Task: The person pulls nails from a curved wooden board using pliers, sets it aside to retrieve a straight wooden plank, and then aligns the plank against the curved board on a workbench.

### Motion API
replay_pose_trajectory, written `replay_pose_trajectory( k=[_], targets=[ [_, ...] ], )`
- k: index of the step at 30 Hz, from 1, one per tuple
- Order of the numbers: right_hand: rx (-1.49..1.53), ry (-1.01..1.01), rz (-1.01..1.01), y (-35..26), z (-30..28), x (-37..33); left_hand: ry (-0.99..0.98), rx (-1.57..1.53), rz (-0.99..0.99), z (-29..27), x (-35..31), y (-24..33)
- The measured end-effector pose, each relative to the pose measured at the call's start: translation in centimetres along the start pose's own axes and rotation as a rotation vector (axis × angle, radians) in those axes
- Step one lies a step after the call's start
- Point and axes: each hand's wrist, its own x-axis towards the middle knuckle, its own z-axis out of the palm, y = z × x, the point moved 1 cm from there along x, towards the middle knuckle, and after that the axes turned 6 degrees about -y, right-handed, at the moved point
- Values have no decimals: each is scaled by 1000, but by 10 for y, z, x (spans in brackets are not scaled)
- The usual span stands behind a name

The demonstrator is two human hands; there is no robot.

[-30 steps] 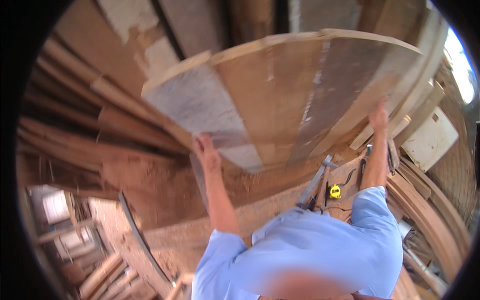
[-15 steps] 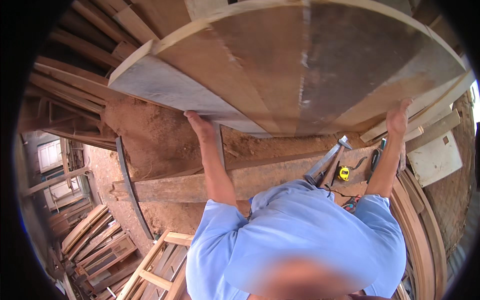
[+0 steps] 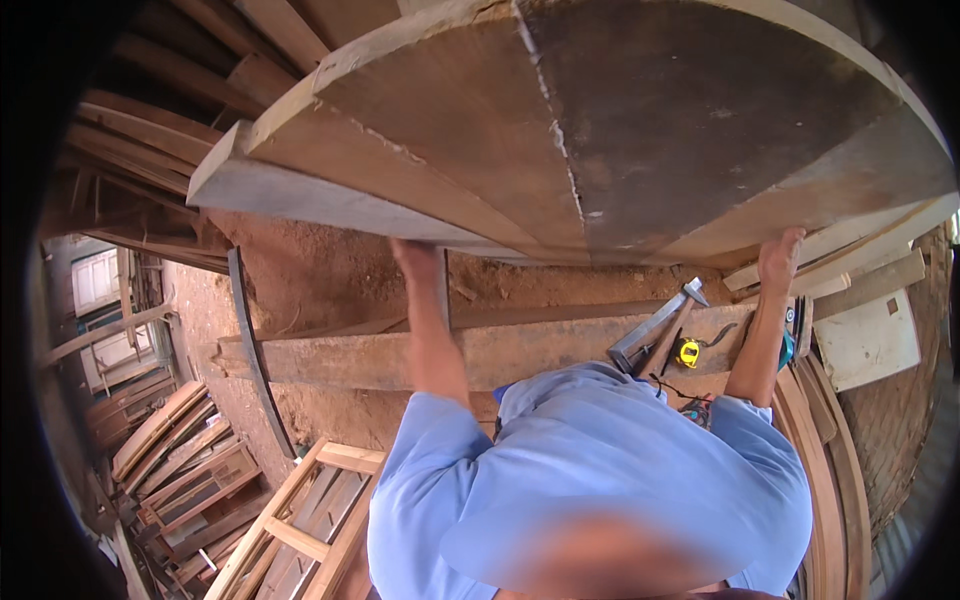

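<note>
A large rounded wooden panel [image 3: 600, 130], made of several joined boards in brown and grey, fills the upper part of the view. My left hand [image 3: 415, 258] grips its lower edge near the middle. My right hand [image 3: 780, 262] holds the same edge further right. Both arms in light blue sleeves reach up to it, and the fingertips are hidden behind the panel's rim. Under the panel lies a long thick plank [image 3: 400, 355].
A hammer [image 3: 655, 325] and a yellow tape measure [image 3: 687, 352] lie on the plank by my right arm. A white board [image 3: 865, 340] and curved wooden strips [image 3: 830, 480] are at the right. Wooden frames [image 3: 300, 510] are stacked at lower left on sawdust-covered ground [image 3: 310, 280].
The panel has swung closer and higher and now fills more of the view. Both hands stayed on its lower edge and rose with it.
</note>
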Motion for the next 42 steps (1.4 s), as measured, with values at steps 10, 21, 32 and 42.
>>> replay_pose_trajectory(
  k=[10,21,32,42],
  targets=[
    [-733,59,-329,-83,-22,-24,37,-50,243,37,12,-6],
    [559,283,-14,-287,-12,58,140,-95,479,32,-87,137],
    [255,116,-173,-488,57,41,309,-327,711,-107,-192,208],
    [280,-401,-670,-711,135,-74,264,-431,587,-231,-218,178]
  ],
)
